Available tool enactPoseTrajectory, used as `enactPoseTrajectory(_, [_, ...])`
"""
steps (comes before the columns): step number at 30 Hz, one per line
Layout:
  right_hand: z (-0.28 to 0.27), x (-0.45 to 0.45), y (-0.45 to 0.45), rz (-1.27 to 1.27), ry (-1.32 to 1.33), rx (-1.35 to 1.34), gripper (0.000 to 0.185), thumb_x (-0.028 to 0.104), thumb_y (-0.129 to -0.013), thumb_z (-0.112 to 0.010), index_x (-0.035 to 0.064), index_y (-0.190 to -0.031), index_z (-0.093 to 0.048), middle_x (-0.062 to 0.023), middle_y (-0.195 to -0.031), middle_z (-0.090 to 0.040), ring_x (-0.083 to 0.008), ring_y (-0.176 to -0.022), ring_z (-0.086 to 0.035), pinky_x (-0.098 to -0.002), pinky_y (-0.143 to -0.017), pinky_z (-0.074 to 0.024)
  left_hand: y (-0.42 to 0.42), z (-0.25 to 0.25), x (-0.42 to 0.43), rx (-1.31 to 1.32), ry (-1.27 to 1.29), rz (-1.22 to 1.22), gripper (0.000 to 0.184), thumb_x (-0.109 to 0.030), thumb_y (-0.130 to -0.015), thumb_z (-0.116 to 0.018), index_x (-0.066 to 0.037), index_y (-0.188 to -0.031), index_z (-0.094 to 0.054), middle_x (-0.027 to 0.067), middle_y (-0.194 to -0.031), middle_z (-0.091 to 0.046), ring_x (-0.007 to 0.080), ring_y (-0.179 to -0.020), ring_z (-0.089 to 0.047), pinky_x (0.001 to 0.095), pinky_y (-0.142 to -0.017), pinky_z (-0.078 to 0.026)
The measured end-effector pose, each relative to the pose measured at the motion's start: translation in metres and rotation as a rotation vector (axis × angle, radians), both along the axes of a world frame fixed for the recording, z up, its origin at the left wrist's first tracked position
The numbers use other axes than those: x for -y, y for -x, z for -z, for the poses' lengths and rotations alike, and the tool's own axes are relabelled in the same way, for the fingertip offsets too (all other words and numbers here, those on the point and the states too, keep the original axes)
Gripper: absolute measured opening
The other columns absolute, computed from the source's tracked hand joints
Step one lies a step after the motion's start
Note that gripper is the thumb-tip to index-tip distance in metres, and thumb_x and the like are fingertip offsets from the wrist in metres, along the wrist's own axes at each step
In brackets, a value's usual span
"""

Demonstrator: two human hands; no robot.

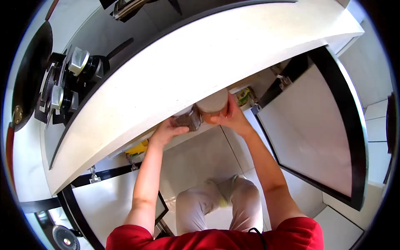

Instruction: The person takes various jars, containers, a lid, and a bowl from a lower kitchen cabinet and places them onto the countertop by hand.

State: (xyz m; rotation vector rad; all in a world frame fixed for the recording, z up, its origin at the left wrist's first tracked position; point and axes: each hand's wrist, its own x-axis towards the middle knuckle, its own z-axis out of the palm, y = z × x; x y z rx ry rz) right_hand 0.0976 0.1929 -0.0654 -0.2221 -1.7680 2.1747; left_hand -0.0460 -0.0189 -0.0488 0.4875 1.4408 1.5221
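Just below the counter's front edge, my left hand (167, 132) is wrapped round a clear jar (188, 119) with dark contents. Beside it, my right hand (233, 116) grips a larger jar (212, 104) with a pale lid and orange-brown contents. The two jars stand side by side, touching or nearly so, at the opening of the cabinet under the counter. The counter edge hides part of the smaller jar's lid.
A white countertop (166, 62) curves above the jars. Open cabinet doors stand at right (308, 125) and lower left (112, 200). Yellow packets (137, 148) and a green-yellow packet (243, 96) lie inside the cabinet. A stove with knobs (78, 61) and a pan (33, 75) are upper left.
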Motion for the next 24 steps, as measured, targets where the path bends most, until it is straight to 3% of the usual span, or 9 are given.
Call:
enactPoseTrajectory(1, [0.001, 0.008, -0.015, -0.007, 0.078, 0.022, 0.101, 0.019, -0.065, -0.08, 0.0055, -0.141, -0.015, -0.0128, -0.138, -0.031, -0.0227, -0.129, -0.03, -0.0353, -0.105, -0.0269, -0.018, -0.01, 0.001, -0.096, -0.046, -0.062, 0.081, -0.009, -0.058, -0.082, -0.004, -0.128, -0.042, 0.0022, -0.124, -0.049, 0.0149, -0.114, -0.046, 0.0312, -0.089, -0.043])
enactPoseTrajectory(5, [-0.029, 0.048, -0.083, 0.055, 0.238, 0.053, 0.101, 0.016, -0.061, -0.081, 0.0028, -0.139, -0.018, -0.0116, -0.137, -0.033, -0.0213, -0.128, -0.031, -0.035, -0.105, -0.0269, -0.075, -0.055, 0.03, 0.062, 0.068, -0.002, 0.084, -0.005, -0.053, -0.081, -0.005, -0.128, -0.042, 0.0014, -0.121, -0.051, 0.0133, -0.106, -0.052, 0.0279, -0.083, -0.047])
enactPoseTrajectory(8, [-0.089, 0.072, -0.14, 0.079, 0.301, 0.155, 0.102, 0.015, -0.061, -0.082, 0.0019, -0.139, -0.018, -0.0115, -0.137, -0.033, -0.0206, -0.129, -0.031, -0.0345, -0.106, -0.0259, -0.124, -0.116, 0.046, 0.078, 0.085, 0.032, 0.092, -0.011, -0.054, -0.084, -0.003, -0.131, -0.035, 0.0029, -0.121, -0.049, 0.0136, -0.114, -0.044, 0.0312, -0.099, -0.034])
enactPoseTrajectory(10, [-0.146, 0.084, -0.174, 0.067, 0.351, 0.185, 0.101, 0.016, -0.061, -0.082, 0.0017, -0.139, -0.02, -0.0113, -0.136, -0.034, -0.0199, -0.128, -0.031, -0.0334, -0.106, -0.0247, -0.157, -0.164, 0.056, 0.064, 0.068, 0.039, 0.093, -0.01, -0.054, -0.085, -0.003, -0.131, -0.034, 0.0031, -0.122, -0.048, 0.0137, -0.114, -0.044, 0.031, -0.099, -0.034])
enactPoseTrajectory(14, [-0.247, 0.095, -0.238, 0.083, 0.321, 0.157, 0.096, 0.017, -0.063, -0.082, 0.0021, -0.137, -0.022, -0.0105, -0.134, -0.036, -0.0182, -0.127, -0.031, -0.0326, -0.106, -0.0248, -0.218, -0.255, 0.071, 0.107, 0.154, 0.064, 0.084, 0.001, -0.054, -0.08, -0.002, -0.128, -0.038, 0.0039, -0.118, -0.051, 0.0153, -0.109, -0.049, 0.0304, -0.095, -0.039])
enactPoseTrajectory(17, [-0.305, 0.103, -0.289, 0.128, 0.216, 0.142, 0.092, 0.019, -0.064, -0.081, 0.004, -0.136, -0.025, -0.0096, -0.133, -0.037, -0.0175, -0.126, -0.032, -0.0319, -0.105, -0.0258, -0.247, -0.289, 0.084, 0.112, 0.248, 0.151, 0.081, 0.003, -0.054, -0.078, -0.002, -0.125, -0.041, 0.0049, -0.115, -0.053, 0.0158, -0.105, -0.052, 0.0302, -0.091, -0.042])
enactPoseTrajectory(18, [-0.323, 0.108, -0.305, 0.167, 0.175, 0.141, 0.093, 0.02, -0.064, -0.081, 0.0046, -0.136, -0.025, -0.0095, -0.133, -0.037, -0.0175, -0.126, -0.032, -0.0317, -0.105, -0.026, -0.264, -0.329, 0.071, 0.145, 0.219, 0.143, 0.079, 0.001, -0.053, -0.079, -0.002, -0.124, -0.043, 0.0057, -0.113, -0.054, 0.0163, -0.103, -0.053, 0.0305, -0.09, -0.043])
enactPoseTrajectory(23, [-0.404, 0.144, -0.39, 0.405, 0.155, 0.04, 0.092, 0.02, -0.065, -0.08, 0.0047, -0.137, -0.025, -0.0085, -0.131, -0.038, -0.0163, -0.124, -0.033, -0.0307, -0.103, -0.0283, -0.297, -0.381, 0.059, -0.28, 0.138, 0.544, 0.071, 0.001, -0.056, -0.074, -0.001, -0.121, -0.046, 0.006, -0.112, -0.054, 0.0184, -0.104, -0.053, 0.0318, -0.09, -0.043])
enactPoseTrajectory(24, [-0.416, 0.155, -0.408, 0.462, 0.159, 0.002, 0.092, 0.019, -0.065, -0.08, 0.0047, -0.137, -0.024, -0.0082, -0.13, -0.039, -0.0161, -0.123, -0.034, -0.0306, -0.103, -0.0287, -0.321, -0.409, 0.05, -0.082, 0.103, 0.498, 0.071, 0.003, -0.056, -0.073, -0.001, -0.121, -0.046, 0.0063, -0.112, -0.054, 0.018, -0.104, -0.053, 0.0305, -0.089, -0.043])
